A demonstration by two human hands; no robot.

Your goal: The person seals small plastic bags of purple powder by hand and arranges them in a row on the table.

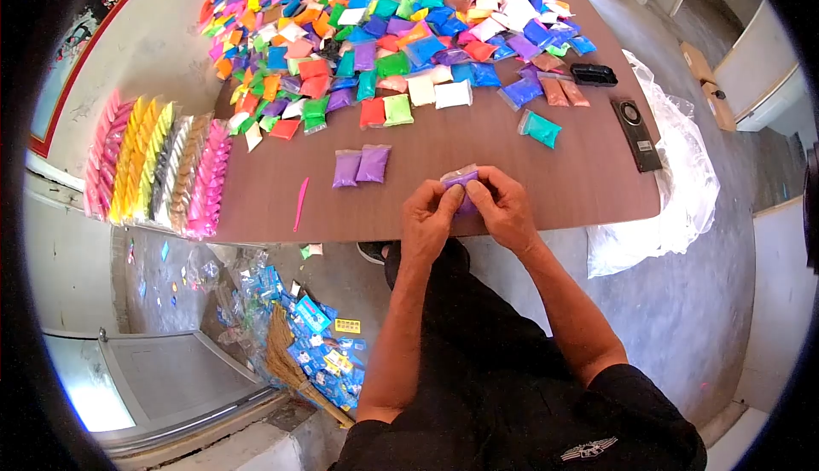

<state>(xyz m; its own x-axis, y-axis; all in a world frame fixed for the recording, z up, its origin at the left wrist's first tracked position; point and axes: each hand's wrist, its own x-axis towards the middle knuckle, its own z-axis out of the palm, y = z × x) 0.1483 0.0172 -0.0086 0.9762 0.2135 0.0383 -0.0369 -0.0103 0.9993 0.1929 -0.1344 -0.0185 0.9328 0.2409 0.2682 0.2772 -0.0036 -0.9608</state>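
Both my hands hold one small purple packet [461, 180] over the near edge of the brown table [529, 189]. My left hand [426, 215] pinches its left side, and my right hand [503, 206] pinches its right side. Two more purple packets [361, 165] lie side by side on the table just left of my hands. A pink stick [300, 202] lies further left, near the table edge. Beyond them spreads a big heap of coloured packets [375, 27] in many colours.
A teal packet [540, 128], a black tray [594, 74] and a black device [636, 134] sit at the right. Clear plastic [682, 189] hangs off the right end. Stacked coloured strips [158, 168] lie at left. Blue packets and a broom [307, 351] are on the floor.
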